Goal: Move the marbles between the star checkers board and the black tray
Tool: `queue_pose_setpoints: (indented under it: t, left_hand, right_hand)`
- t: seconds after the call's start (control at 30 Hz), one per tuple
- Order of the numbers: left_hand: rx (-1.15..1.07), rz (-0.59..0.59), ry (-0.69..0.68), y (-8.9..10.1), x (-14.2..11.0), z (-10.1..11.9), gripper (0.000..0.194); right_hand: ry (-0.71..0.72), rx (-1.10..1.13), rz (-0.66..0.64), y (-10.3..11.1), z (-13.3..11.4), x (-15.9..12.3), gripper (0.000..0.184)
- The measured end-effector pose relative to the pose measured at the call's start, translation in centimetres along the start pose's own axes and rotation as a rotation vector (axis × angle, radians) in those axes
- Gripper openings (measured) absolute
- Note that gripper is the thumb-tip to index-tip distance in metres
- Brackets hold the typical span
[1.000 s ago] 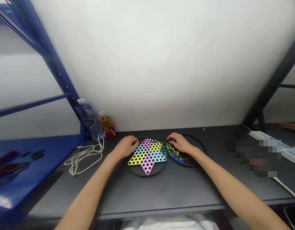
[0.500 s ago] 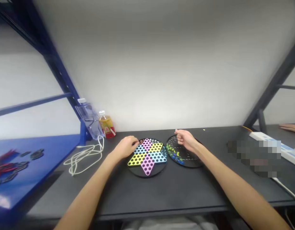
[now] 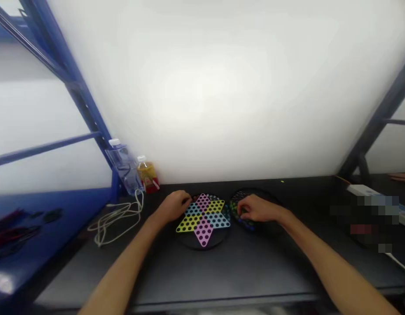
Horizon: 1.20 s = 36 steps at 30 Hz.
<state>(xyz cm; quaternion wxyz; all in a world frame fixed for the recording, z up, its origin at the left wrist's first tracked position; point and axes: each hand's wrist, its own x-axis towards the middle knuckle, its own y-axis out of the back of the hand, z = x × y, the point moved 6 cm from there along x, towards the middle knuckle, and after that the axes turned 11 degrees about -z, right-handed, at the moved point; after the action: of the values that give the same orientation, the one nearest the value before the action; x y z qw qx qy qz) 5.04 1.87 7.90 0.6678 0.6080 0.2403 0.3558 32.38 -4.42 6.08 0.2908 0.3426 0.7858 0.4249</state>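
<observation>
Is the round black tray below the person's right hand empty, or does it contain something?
Not empty: beside the right hand, small green and blue pieces show in the round black tray; how full, I cannot tell.

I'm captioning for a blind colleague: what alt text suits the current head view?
A person's left hand is at the edge of a pink, yellow and blue star-shaped board, the right hand over a round black tray of small green and blue pieces, on a black table.
</observation>
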Motion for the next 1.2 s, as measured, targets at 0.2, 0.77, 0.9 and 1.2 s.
queue_pose_setpoints:
  t: [0.2,0.77,0.9,1.2]
  left_hand:
    - [-0.012,-0.010,0.003,0.3,-0.2,0.2,0.029]
    - [0.016,-0.013,-0.020,0.0,0.2,0.2,0.029]
    - [0.014,-0.012,-0.022,0.0,0.2,0.2,0.030]
    - [0.012,-0.009,-0.026,0.3,0.2,0.5,0.030]
  right_hand:
    - [-0.023,0.056,-0.017,-0.3,0.2,0.1,0.013]
    - [0.007,1.149,0.554,2.1,6.6,-0.4,0.046]
    - [-0.064,0.435,0.388,2.6,2.8,-0.8,0.045]
    - [-0.161,-0.162,0.066,0.3,-1.2,-0.6,0.022]
